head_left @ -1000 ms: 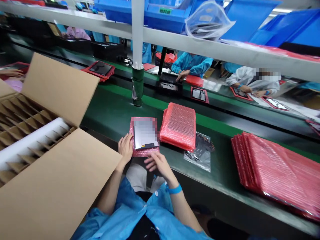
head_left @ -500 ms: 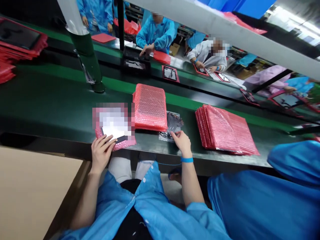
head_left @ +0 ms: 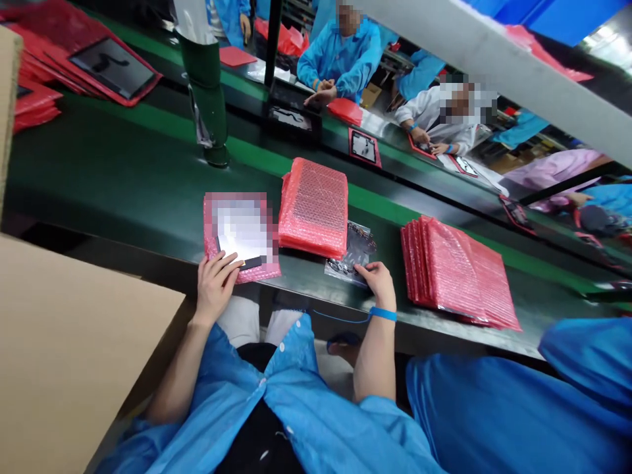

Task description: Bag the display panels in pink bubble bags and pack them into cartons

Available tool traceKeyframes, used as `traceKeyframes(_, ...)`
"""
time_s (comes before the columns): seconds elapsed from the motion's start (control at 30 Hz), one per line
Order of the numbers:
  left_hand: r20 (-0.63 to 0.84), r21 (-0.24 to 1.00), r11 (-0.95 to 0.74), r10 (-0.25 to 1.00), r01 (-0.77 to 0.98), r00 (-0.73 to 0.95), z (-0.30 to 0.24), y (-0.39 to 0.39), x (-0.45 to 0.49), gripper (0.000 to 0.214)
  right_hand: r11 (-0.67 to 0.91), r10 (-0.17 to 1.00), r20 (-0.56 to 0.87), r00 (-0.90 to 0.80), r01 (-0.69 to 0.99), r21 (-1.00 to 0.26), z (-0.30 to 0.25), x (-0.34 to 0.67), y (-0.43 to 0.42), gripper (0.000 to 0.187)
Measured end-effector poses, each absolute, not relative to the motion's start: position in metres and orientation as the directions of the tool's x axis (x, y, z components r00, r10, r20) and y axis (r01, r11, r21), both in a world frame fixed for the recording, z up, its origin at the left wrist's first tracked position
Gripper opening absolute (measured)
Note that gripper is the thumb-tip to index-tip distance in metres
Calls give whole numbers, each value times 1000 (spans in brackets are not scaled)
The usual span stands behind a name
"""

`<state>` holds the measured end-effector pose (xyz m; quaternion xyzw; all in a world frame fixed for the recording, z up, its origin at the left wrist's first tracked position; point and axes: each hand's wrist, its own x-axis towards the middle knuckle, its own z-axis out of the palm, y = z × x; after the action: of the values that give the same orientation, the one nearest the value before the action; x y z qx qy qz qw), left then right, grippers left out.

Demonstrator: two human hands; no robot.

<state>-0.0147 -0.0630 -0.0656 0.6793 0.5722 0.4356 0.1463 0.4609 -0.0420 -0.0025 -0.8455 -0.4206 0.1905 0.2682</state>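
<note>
My left hand (head_left: pixel 216 284) lies with fingers stretched out across the near left corner of a flat panel (head_left: pixel 236 243). That panel has a bright white face and a dark edge strip, and rests on a pink bubble-wrap sleeve (head_left: pixel 269 270); part of it is blurred out. My right hand (head_left: pixel 379 284) has thumb and fingertips drawn together over the near right part of a clear plastic bag (head_left: pixel 356 253) with dark, thin, looped pieces. Whatever is pinched there is too small to make out. A stack of red bubble-wrap pouches (head_left: pixel 316 204) stands between my hands, partly covering the bag.
More red bubble-wrap pouches (head_left: pixel 461 273) are stacked to the right. A green post (head_left: pixel 210 112) rises from the dark green bench (head_left: pixel 123 184). Cardboard (head_left: pixel 83 342) fills the lower left. A co-worker's blue sleeve (head_left: pixel 587 349) is close on the right; others work across the bench.
The camera view has swung, so the bench and its things sit further right in the picture. Both hands keep their places, left on the panel and right at the plastic bag.
</note>
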Motion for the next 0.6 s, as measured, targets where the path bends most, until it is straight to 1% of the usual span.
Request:
traceKeyframes(0.13, 412, 699, -297, 911, 651, -28, -67, -63, -15, 34, -515, 779, -54, 625, 588, -624, -2, 471, -59, 78)
traceKeyframes(0.27, 457, 682, -332, 889, 652, -25, -71, -63, -14, 32, -472, 795, -40, 605, 576, -667, -7, 470, -87, 82)
traceKeyframes(0.43, 530, 623, -376, 848, 686, -17, -78, -63, -15, 28, -440, 810, -62, 583, 534, -722, -14, 472, -103, 83)
traceKeyframes(0.6, 552, 606, -394, 834, 692, -9, -83, -61, -15, 28, -472, 816, -132, 563, 516, -715, -16, 482, -94, 73)
